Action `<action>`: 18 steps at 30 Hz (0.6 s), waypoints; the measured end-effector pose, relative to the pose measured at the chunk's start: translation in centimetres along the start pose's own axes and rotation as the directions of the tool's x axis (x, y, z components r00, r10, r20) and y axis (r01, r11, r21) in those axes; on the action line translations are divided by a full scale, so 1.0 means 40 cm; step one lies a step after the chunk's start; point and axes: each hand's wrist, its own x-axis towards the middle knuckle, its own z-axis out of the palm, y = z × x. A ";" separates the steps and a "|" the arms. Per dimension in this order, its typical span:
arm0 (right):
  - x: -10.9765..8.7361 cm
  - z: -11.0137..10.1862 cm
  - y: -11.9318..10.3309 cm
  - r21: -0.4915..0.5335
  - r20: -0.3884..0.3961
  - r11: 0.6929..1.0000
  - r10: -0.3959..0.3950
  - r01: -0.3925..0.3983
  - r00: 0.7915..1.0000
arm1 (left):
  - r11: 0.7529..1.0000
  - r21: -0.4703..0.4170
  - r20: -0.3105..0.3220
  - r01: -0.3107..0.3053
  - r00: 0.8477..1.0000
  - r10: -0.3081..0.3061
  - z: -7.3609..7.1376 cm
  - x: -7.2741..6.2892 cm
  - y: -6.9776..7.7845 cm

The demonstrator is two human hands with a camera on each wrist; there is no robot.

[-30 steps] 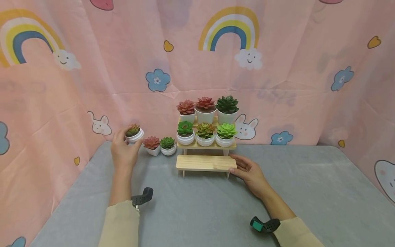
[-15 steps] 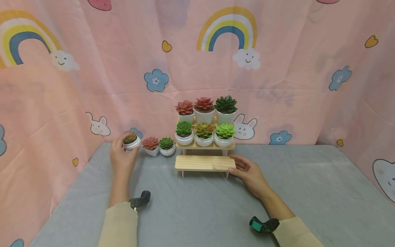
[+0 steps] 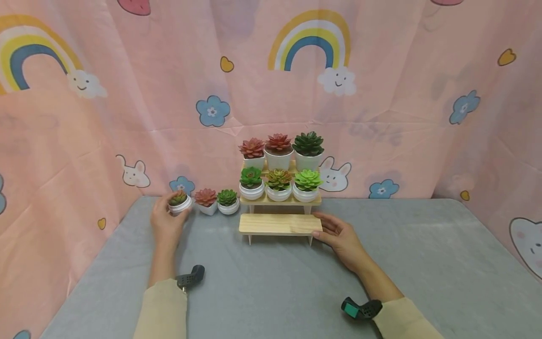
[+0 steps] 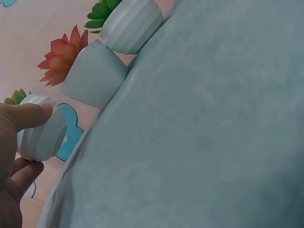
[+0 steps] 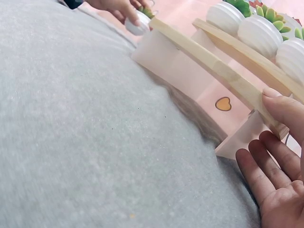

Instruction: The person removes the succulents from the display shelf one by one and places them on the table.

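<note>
At the left, my left hand grips a small potted succulent by its round white ribbed pot, thumb on one side and fingers on the other. In the left wrist view this pot appears slightly off the table surface. Beside it stand a red succulent in an angular white pot and a green succulent in a round pot. My right hand pinches the right end of the wooden plant stand's lowest step. The thumb lies on the board, with fingers below.
On the stand's middle step are several succulents, among them a bright green one. Larger ones, including a dark green succulent, occupy the top step. A pink printed curtain hangs behind the grey cloth-covered table.
My left hand has lowered the potted succulent toward the table, left of the red one, and its tilt has changed. The right hand keeps its hold on the stand.
</note>
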 end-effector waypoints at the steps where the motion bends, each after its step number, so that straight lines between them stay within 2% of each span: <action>1: 0.000 0.000 0.001 0.002 0.000 1.000 0.002 -0.002 1.000 | 1.000 -0.006 0.000 0.000 1.000 0.000 0.001 -0.001 -0.002; 7: 0.002 0.001 0.003 0.000 -0.002 1.000 0.001 -0.001 1.000 | 1.000 -0.030 0.011 0.006 1.000 -0.005 0.005 -0.003 -0.010; 15: 0.002 0.001 0.002 0.012 0.000 1.000 0.004 -0.004 1.000 | 0.999 -0.019 0.046 0.033 0.998 -0.032 0.009 -0.004 -0.019; 18: 0.000 0.001 0.002 0.014 -0.001 1.000 0.002 -0.002 1.000 | 1.000 -0.008 0.056 0.023 0.998 -0.023 0.012 -0.004 -0.025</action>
